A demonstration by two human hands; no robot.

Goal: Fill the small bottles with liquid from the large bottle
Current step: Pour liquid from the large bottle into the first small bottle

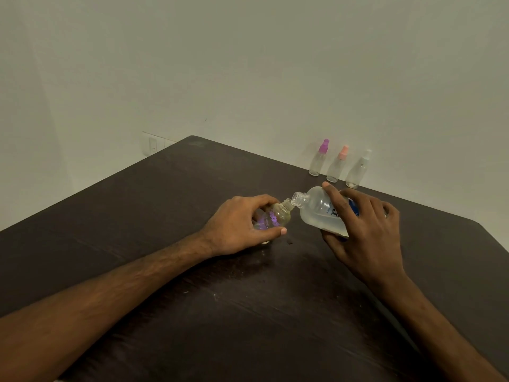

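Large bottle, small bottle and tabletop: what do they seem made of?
Large bottle: likely translucent plastic, slightly frosted; liquid shows through its wall. Small bottle: clear plastic or glass, glossy, with purple flower print; cannot tell which. Tabletop: dark, matte, maybe wood or laminate; scuffs visible.

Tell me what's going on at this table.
A person is filling a small bottle. The right hand grips the large bottle, tipped over with its open mouth at the neck of the small bottle. The left hand holds that one, tilted towards it. No stream is plainly visible. Three capped spray bottles stand at the back of the table by the wall; whether they are full cannot be told.
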